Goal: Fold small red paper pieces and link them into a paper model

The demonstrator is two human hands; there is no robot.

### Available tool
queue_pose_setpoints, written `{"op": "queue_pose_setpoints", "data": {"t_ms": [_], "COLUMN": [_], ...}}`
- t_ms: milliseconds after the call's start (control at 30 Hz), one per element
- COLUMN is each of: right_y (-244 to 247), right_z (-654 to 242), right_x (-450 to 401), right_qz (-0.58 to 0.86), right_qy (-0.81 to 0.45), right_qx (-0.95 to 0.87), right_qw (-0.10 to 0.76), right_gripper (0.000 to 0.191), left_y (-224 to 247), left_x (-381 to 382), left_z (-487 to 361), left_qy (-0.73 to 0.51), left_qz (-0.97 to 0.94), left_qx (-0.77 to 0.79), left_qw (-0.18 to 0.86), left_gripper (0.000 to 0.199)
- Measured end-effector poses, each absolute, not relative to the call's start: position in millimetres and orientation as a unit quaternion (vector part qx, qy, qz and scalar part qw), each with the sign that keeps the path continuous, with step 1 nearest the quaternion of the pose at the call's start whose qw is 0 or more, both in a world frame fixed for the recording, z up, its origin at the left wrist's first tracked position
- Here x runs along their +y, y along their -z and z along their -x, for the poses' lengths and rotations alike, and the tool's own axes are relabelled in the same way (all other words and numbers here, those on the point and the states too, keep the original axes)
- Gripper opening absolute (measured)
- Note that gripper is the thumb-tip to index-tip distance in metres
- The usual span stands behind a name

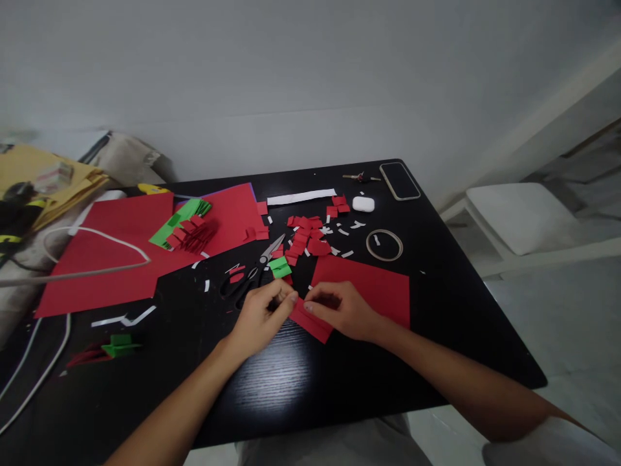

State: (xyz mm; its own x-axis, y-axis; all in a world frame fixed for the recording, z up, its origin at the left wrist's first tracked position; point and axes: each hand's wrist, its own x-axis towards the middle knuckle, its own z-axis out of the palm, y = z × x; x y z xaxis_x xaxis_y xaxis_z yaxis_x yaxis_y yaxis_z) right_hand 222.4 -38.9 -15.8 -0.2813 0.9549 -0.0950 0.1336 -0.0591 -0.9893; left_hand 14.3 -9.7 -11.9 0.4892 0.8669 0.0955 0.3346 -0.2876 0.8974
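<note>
Between my two hands is a narrow red paper strip (313, 323) with a lengthwise crease. My left hand (262, 314) pinches its left end between thumb and fingers. Close beside it, my right hand (342, 310) grips the upper edge with bent fingers and thumb. A larger red paper sheet (383, 288) lies flat under and behind my right hand. Just beyond my hands are a small green folded paper piece (280, 267) and a heap of small red folded pieces (305, 234). Black-handled scissors (255, 272) rest left of them, partly behind my left hand.
Large red sheets (116, 246) cover the left side, with a fanned red-and-green paper stack (189, 230) on top. A white cable (97, 275) crosses there. Toward the right lie a ring of cord (398, 246), a white case (363, 204), keys (361, 177) and a phone (400, 180).
</note>
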Motion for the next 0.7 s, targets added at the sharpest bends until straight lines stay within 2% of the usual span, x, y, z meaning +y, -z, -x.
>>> {"op": "queue_pose_setpoints", "data": {"t_ms": [267,700], "right_y": [20.7,20.2], "right_z": [-223.4,-225.7], "right_x": [-37.4,-36.9], "right_qz": [0.502,0.505], "right_qy": [-0.517,-0.511], "right_qx": [-0.571,-0.564], "right_qw": [0.393,0.407], "right_gripper": [0.016,0.017], "left_y": [9.6,8.8], "left_x": [1.2,0.5], "left_z": [-0.8,-3.1], "left_qy": [-0.363,-0.38], "left_qz": [-0.695,-0.64], "left_qx": [0.482,0.465], "left_qw": [0.391,0.479], "left_gripper": [0.025,0.023]}}
